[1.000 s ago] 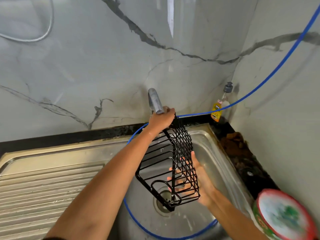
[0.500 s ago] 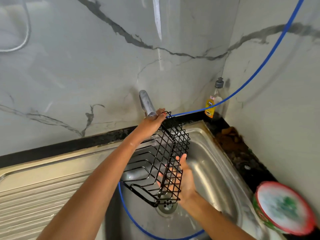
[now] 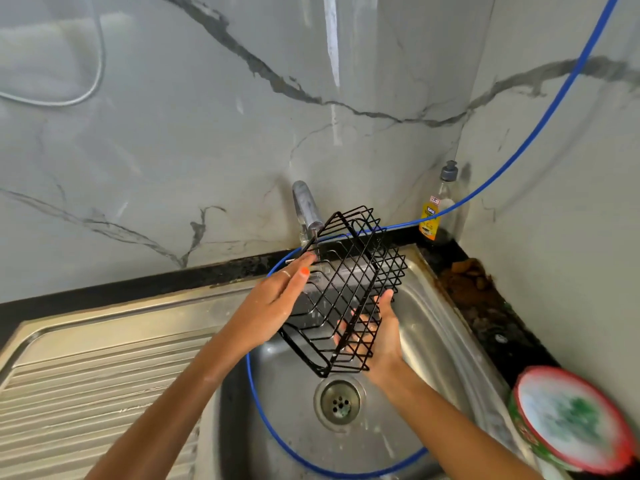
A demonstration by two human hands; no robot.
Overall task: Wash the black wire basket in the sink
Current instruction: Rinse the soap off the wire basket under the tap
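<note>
The black wire basket hangs tilted over the steel sink, its upper end right under the metal tap. My left hand lies against the basket's left side with the fingers stretched toward the tap. My right hand cups the basket's lower right side from underneath, fingers showing through the wire. The drain is just below the basket's lower end.
A blue hose runs from the upper right, behind the basket, and loops through the sink bowl. A soap bottle stands in the back corner. A red-rimmed tub of green-white paste sits at the right. The ribbed drainboard lies left.
The basket has been turned and lifted, its upper end now under the tap. My left hand slid from the top rim down to the basket's left side.
</note>
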